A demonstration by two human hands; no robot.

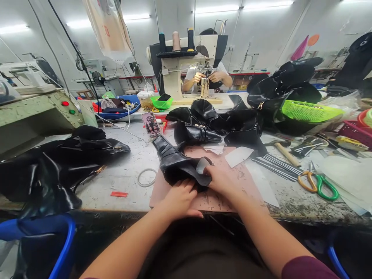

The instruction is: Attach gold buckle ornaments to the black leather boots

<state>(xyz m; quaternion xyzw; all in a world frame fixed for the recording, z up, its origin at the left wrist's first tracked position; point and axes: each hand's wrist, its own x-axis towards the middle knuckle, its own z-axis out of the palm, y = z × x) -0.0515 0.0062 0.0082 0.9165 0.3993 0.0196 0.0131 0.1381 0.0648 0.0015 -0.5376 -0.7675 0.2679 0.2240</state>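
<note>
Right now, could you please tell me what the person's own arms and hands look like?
The left hand and right hand are bare, with no glove, ring or watch visible. The right forearm is uncovered too, up to a plain dark purple sleeve.

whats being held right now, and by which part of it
A black boot piece: right hand holds its flared edge; left hand is at its near edge, grip unclear.
</note>
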